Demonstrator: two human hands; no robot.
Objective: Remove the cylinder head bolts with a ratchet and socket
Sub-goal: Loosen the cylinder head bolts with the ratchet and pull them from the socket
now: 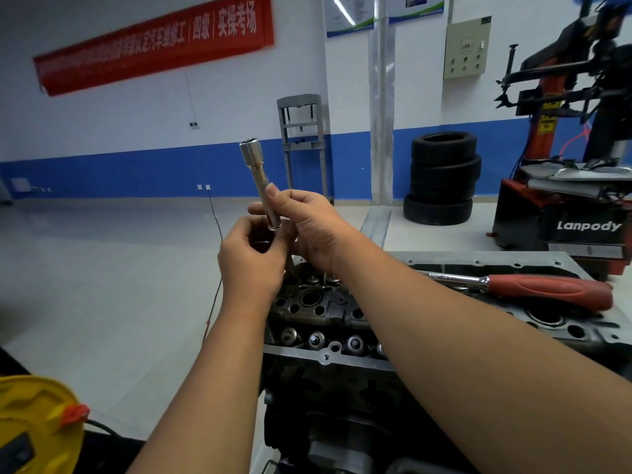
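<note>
While the right hand (309, 230) pinches the long silver steel socket-and-extension bar (260, 186) between thumb and fingers, holding it tilted with the open socket mouth pointing up and away, the left hand (251, 265) is curled just below the bar's lower end, its fingers closed on something small and dark that cannot be made out. Both hands hover above the far end of the grey cast-metal cylinder head (328, 313), whose valve springs and bolt wells lie open beneath them. The chrome ratchet with the red plastic handle (523, 289) lies apart, resting across the head to the right, held by neither hand.

The chief risk, as I judge it, is a drop: the bar is gripped only near its lower half, and if the fingers shift during fitting, it or the small piece below could fall into an open well or among the springs, where retrieval would be awkward. A poorly seated joint between pieces could also let the socket come off down in a bolt well. The ratchet lies loose on an uneven casting, and a nudge from the right forearm could slide it off.
</note>
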